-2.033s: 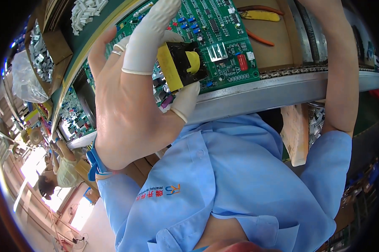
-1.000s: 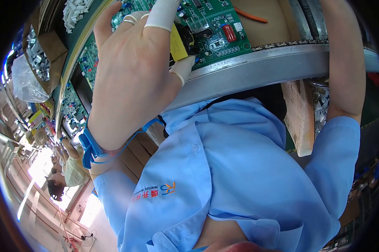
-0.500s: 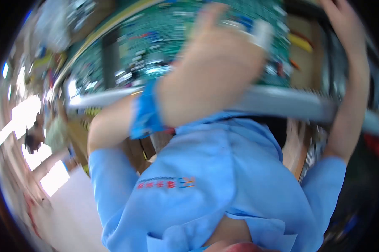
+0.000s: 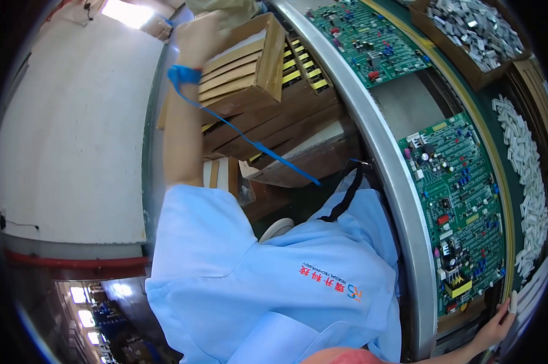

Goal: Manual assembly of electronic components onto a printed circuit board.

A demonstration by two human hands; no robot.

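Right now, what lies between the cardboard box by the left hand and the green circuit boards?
In the head view, yellow-and-black parts beside the box, then the silver metal rail.

- One left hand (image 4: pixel 200 41), one right hand (image 4: pixel 495 329) counted
- One blue wrist strap (image 4: pixel 185 75) was logged
- Two separate green circuit-board stretches (image 4: pixel 468 191) were counted
- One yellow-black transformer (image 4: pixel 458 286) was tallied on them
- One white-parts heap (image 4: pixel 524 182) was noted
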